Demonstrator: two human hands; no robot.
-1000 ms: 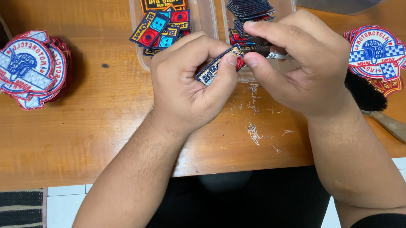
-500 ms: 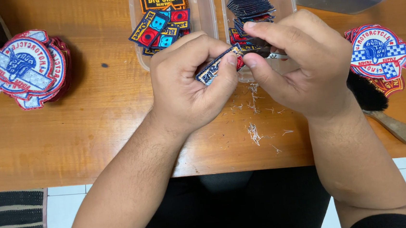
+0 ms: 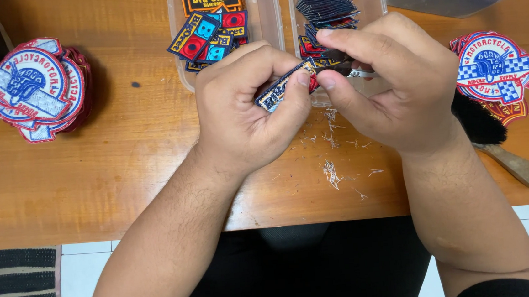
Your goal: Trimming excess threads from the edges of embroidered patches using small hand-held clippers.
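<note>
1. My left hand pinches a small rectangular patch above the tabletop.
2. My right hand, at three o'clock of the patch, grips a small metal tool.
3. Thread clippings lie at six o'clock.

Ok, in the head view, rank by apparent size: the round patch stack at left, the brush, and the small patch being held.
1. Round patch stack, largest.
2. Brush, partly hidden by the right hand, so unsure.
3. Small patch in the left hand, smallest.
</note>
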